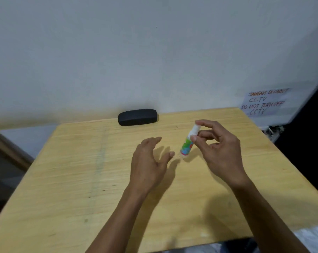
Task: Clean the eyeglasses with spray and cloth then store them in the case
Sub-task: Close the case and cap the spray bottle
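Small spray bottle [187, 143], white cap, green and blue label, tilted, base touching or just above the wooden table [67, 179] near its middle, a little toward the far right corner. Right hand [216, 152] at the bottle's upper part: fingers curled, thumb and fingertips pinching around the white cap and neck. Left hand [151, 161] just beside the bottle on its left, not touching it, hovering above the table top; fingers spread and relaxed, slightly bent, holding nothing, blurred at the tips. Black eyeglass case [137, 117], closed, lying flat at the far edge of the table, against the white wall [118, 52], well apart from both hands. Handwritten paper notice [264, 102] on the wall beyond the far right corner, lettered in red and dark ink, with "CCTV" and "DO NOT TURN OFF" legible. Eyeglasses and cloth not seen in this view.
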Available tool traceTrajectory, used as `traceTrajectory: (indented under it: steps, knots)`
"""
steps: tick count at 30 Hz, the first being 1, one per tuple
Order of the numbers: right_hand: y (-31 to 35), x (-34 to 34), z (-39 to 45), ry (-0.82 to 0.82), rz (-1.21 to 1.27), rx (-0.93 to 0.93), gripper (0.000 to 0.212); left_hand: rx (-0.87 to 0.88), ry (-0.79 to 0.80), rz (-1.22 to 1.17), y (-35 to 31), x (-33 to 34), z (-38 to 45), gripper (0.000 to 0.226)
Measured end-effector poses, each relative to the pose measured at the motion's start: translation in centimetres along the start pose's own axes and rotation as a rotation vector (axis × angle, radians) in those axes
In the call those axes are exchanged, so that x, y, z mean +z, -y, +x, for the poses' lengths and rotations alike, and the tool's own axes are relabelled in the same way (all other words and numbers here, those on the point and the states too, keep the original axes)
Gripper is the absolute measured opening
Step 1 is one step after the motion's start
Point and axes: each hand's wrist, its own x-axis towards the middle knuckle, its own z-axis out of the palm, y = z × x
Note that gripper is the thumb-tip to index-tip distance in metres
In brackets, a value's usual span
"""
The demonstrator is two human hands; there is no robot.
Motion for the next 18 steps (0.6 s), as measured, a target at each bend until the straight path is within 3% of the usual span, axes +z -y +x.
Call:
traceTrajectory:
  steps: [3, 7, 12, 18]
  knots:
    - [-1.9, 0.7, 1.7, -0.053, -0.042, 0.030, 0.035, -0.064, 0.041, 0.280, 2.5, 0.2, 2.2, 0.065]
    - [-3.5, 2.0, 4.5, -0.101, -0.108, 0.042, 0.033, -0.094, 0.088, 0.480, 4.0, 1.0, 3.7, 0.064]
    - [-4.4, 4.7, 8.6, -0.105, -0.196, -0.004, 0.031, -0.108, 0.187, 0.560, 5.3, 2.1, 3.8, 0.071]
    - [-5.8, 8.4, 13.2, -0.054, -0.288, -0.014, 0.028, -0.107, 0.193, 0.569, 5.7, 2.1, 3.9, 0.074]
